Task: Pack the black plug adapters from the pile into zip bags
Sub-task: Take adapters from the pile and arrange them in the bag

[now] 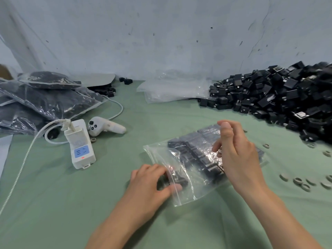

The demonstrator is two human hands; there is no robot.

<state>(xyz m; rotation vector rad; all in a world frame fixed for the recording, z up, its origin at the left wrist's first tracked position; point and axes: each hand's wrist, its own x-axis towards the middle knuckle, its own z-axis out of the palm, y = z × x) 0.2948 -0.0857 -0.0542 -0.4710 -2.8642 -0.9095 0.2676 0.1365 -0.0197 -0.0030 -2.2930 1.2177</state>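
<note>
The clear zip bag (186, 194) holds black plug adapters (195, 153), seemingly in rows.

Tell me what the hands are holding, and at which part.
The left hand pinches the zip bag at its mouth end. The right hand is above the bag; whether it holds something small cannot be told.

No text, label or number legible anywhere.

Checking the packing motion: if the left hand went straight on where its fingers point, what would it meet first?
The left hand, at the mouth of the zip bag, points right: it would probably first meet the black adapters inside.
</note>
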